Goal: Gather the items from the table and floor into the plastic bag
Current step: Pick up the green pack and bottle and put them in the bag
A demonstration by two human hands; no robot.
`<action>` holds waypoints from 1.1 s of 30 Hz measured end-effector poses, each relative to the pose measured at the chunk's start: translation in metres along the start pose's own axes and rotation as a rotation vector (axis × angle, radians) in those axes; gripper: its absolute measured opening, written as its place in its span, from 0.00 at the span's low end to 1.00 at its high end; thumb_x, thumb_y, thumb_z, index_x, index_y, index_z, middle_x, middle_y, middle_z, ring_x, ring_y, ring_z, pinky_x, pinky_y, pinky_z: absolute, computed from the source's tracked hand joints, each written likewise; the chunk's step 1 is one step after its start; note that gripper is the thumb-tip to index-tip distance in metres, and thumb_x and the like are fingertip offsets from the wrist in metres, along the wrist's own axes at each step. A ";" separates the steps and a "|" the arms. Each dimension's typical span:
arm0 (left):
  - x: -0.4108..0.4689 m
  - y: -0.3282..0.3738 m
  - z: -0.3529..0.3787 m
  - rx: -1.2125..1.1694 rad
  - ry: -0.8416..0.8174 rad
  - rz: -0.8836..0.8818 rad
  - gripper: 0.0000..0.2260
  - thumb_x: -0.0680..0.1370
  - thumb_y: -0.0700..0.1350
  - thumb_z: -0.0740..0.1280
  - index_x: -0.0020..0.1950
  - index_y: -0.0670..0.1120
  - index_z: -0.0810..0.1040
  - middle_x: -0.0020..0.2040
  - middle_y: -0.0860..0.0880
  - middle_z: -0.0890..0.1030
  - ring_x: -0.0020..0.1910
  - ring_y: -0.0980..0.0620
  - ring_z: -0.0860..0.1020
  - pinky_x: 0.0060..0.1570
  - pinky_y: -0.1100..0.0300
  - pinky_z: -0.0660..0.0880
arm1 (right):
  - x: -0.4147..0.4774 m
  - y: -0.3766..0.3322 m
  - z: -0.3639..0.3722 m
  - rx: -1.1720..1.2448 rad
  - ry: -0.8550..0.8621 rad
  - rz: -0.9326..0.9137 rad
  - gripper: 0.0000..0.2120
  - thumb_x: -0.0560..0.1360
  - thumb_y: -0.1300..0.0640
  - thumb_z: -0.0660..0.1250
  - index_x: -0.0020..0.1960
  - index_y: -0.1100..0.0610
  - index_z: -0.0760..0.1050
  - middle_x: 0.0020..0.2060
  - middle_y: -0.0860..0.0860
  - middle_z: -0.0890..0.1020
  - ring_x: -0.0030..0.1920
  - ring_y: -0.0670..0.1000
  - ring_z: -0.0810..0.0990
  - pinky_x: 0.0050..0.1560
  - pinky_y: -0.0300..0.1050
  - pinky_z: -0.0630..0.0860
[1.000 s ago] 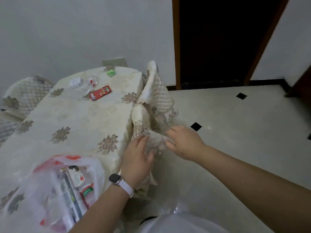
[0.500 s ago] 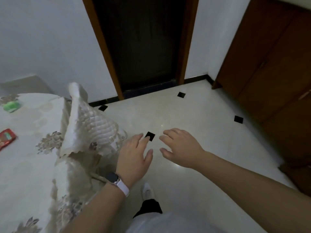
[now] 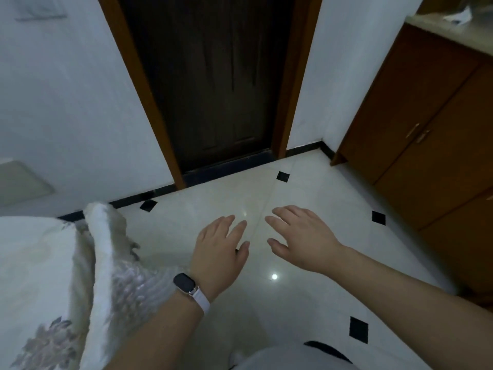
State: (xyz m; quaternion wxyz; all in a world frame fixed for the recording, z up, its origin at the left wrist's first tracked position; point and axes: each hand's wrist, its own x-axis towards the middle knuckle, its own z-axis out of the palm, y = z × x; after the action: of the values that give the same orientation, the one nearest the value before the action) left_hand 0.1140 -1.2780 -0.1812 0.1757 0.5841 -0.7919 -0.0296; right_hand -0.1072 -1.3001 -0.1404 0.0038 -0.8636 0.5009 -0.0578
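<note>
plastic bag and items: out of frame, can't place them. Left hand point(image 3: 218, 249) and right hand point(image 3: 301, 239) at centre over the floor point(image 3: 306, 188), palms down, grip apart on both, holding nothing. Watch point(image 3: 186, 285) on left wrist. Surface point(image 3: 40, 263) at 8 o'clock, quilted chair cover point(image 3: 106, 252) beside it. Door point(image 3: 208, 89) at 12, cabinet point(image 3: 426, 129) at 3.

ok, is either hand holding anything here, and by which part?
Nothing is held. The left hand and the right hand are both open, fingers relaxed, above the floor.
</note>
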 end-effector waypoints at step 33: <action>0.310 -0.225 0.001 0.289 0.054 -0.516 0.21 0.77 0.56 0.59 0.65 0.47 0.78 0.63 0.44 0.79 0.62 0.42 0.77 0.59 0.47 0.74 | 0.494 0.083 0.047 0.156 -0.148 -0.541 0.27 0.79 0.39 0.55 0.72 0.51 0.69 0.69 0.51 0.73 0.69 0.53 0.68 0.68 0.52 0.65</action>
State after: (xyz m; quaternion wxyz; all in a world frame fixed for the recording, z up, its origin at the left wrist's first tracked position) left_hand 0.2402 -1.6398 -0.1637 0.0983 0.7857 -0.6083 0.0552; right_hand 0.0688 -1.7716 -0.1453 0.0914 -0.9647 0.2449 -0.0318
